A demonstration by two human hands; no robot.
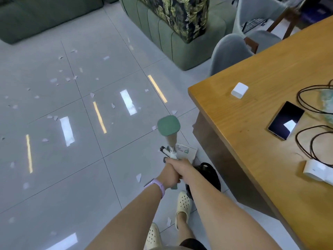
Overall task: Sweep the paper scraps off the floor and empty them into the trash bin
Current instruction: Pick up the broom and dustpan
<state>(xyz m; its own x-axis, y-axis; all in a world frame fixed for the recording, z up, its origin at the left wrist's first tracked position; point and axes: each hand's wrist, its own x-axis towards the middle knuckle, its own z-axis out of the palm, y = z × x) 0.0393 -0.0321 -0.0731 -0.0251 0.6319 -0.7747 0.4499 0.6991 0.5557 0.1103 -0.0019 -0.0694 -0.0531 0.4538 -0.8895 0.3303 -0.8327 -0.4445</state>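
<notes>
Nearest the camera, two cream clogs [183, 204] stand on the grey tiled floor [54, 177] beside the wooden table [261, 114]. Just beyond them the left hand [168, 175] and right hand [181, 166] are pressed together, fingers curled round a broom handle; its green cap [168, 125] juts toward the camera, and the white dustpan [185, 150] sits by the table leg, just past the hands. A lilac wristband [159, 187] circles the left wrist. A black bag-like thing [207, 173] lies at the foot of the table. Paper scraps [54, 80] are scattered over the floor, well away from the table. On the table lie a phone [285, 120], a white cube [239, 90] and black cables [310, 100]. Beyond the table stands a green sofa [173, 33].
</notes>
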